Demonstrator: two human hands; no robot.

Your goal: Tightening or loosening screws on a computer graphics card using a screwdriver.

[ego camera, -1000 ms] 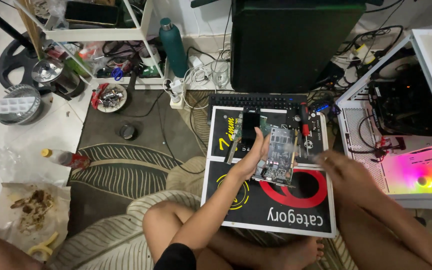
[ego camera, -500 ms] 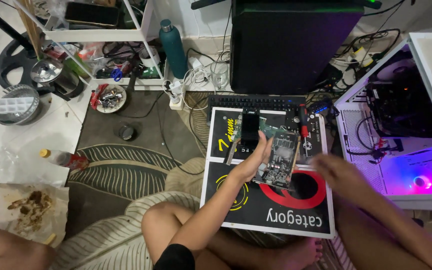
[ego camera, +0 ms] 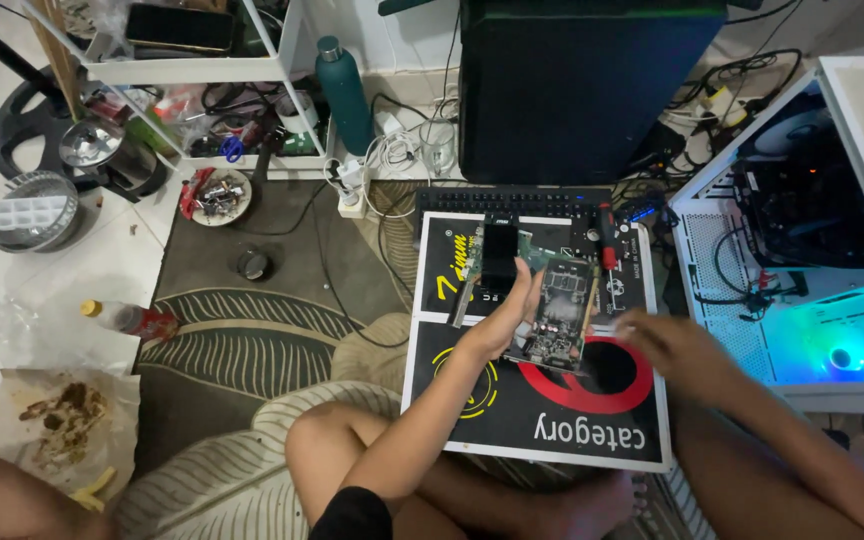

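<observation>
My left hand (ego camera: pixel 508 322) grips a green circuit board (ego camera: pixel 556 312) by its left edge, holding it tilted over a black printed box (ego camera: pixel 542 420). A black square part (ego camera: pixel 499 256) lies on the box just beyond the board. My right hand (ego camera: pixel 674 345) hovers blurred just right of the board, near its lower right corner; its fingers look loosely curled with nothing visible in them. A red-handled screwdriver (ego camera: pixel 607 248) lies on the box near its far edge.
An open white computer case (ego camera: pixel 797 250) with coloured lights lies at the right. A black monitor (ego camera: pixel 582 85) and keyboard (ego camera: pixel 512 199) stand behind the box. A teal bottle (ego camera: pixel 343 95), a white shelf (ego camera: pixel 202 70), cables and a small dish of screws (ego camera: pixel 214 195) crowd the far left.
My right hand has moved left toward the board. My left hand has kept hold of the board with little movement.
</observation>
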